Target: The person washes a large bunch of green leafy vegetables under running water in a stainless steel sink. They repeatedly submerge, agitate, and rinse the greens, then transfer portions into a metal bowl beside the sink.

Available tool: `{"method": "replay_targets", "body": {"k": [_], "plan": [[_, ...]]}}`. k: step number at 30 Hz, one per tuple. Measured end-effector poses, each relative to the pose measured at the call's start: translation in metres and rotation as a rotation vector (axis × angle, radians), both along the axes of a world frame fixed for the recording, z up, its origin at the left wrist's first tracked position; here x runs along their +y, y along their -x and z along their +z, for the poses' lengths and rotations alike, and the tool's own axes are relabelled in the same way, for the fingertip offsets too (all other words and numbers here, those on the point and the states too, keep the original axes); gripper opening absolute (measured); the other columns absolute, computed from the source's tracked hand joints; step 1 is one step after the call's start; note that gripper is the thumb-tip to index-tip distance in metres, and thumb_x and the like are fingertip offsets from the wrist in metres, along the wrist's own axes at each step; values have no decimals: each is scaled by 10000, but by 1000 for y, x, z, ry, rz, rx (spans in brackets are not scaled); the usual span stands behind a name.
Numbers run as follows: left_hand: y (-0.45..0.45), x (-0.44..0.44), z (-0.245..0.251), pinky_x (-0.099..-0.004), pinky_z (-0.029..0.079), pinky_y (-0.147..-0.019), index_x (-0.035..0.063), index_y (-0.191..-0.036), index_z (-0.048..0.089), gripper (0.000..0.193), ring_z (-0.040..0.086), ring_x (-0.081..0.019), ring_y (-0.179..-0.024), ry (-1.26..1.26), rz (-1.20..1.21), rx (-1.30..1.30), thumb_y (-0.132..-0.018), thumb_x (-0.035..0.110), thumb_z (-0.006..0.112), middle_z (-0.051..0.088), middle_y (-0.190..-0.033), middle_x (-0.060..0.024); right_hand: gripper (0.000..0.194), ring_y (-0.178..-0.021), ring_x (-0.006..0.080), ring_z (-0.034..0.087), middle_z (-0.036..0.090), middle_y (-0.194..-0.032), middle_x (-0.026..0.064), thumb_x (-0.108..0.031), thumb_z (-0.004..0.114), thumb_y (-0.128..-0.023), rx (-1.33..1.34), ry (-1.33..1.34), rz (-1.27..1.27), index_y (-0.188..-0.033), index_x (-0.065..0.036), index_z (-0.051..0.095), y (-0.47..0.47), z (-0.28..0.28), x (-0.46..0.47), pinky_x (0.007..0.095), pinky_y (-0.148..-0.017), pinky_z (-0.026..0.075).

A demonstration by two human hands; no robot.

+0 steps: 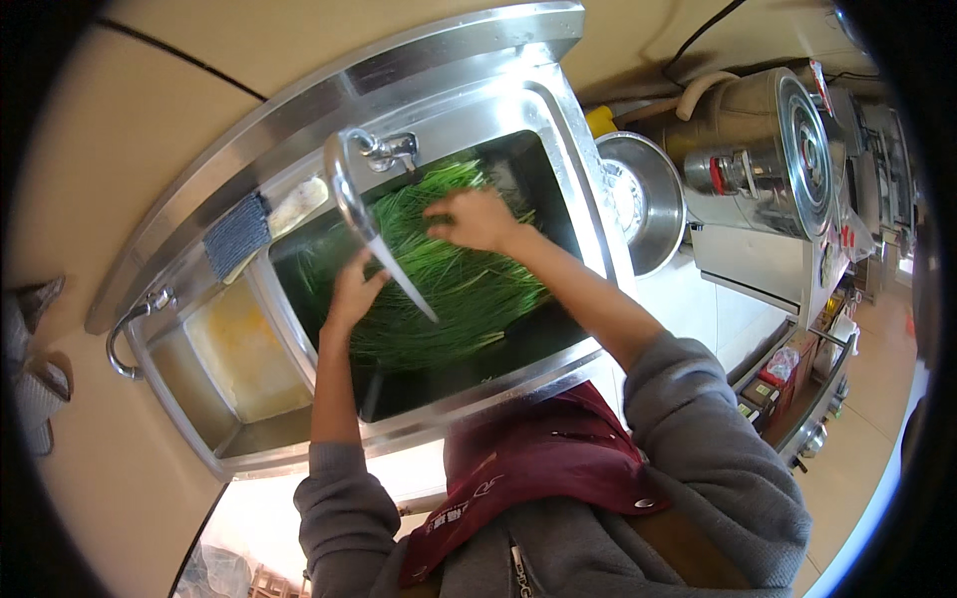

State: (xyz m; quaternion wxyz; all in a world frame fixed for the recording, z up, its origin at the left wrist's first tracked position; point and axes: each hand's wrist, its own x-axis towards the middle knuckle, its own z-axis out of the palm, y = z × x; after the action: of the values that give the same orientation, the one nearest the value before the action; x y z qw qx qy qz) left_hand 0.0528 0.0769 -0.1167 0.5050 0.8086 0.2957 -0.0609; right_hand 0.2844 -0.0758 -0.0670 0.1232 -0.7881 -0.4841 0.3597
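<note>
Long thin green leaves [448, 291], which look like Chinese chives, lie in a loose mass in the large steel sink basin [549, 112]. A stream of water [404, 280] falls onto them from the curved chrome faucet [344, 183]. My left hand [355, 291] is at the left side of the greens, beside the stream, with thumb and fingers apart. Above the pale ends of the leaves is my right hand [475, 218], its fingers bent and parted from the thumb. I see nothing gripped in either hand.
Left of the basin is a smaller sink [247, 355] with a second faucet [123, 340]. A blue-grey cloth [238, 235] lies on the ledge. To the right stand a steel bowl [658, 202] and a large lidded steel drum [748, 149]. A cart with boxes [781, 381] is farther right.
</note>
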Motion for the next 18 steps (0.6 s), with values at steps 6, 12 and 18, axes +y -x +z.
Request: {"method": "replay_targets", "body": {"k": [6, 12, 18], "plan": [[11, -47, 31, -309, 517, -734, 53, -1152, 612, 272, 624, -170, -796, 25, 254, -140, -881, 81, 615, 643, -884, -70, 165, -733, 269, 647, 638, -917, 102, -139, 729, -768, -256, -745, -286, -906, -67, 673, -18, 86, -5, 354, -664, 530], [-11, -106, 39, -308, 516, -670, 0, -1169, 569, 290, 581, -166, -713, 867, 544, 19, -988, 223, 529, 570, -833, -55, 256, -972, 260, 594, 621, -1006, 60, -177, 749, -750, -412, -802, 140, -970, -76, 666, -25, 94, 25, 364, -797, 507], [-10, -129, 26, -363, 555, -805, -3, -1273, 511, 366, 642, -219, -909, 1085, 862, 21, -967, 192, 556, 630, -1044, -120, 222, -848, 285, 631, 655, -840, 74, -291, 706, -794, -492, -820, 305, -898, -95, 701, -58, 84, 42, 378, -712, 517]]}}
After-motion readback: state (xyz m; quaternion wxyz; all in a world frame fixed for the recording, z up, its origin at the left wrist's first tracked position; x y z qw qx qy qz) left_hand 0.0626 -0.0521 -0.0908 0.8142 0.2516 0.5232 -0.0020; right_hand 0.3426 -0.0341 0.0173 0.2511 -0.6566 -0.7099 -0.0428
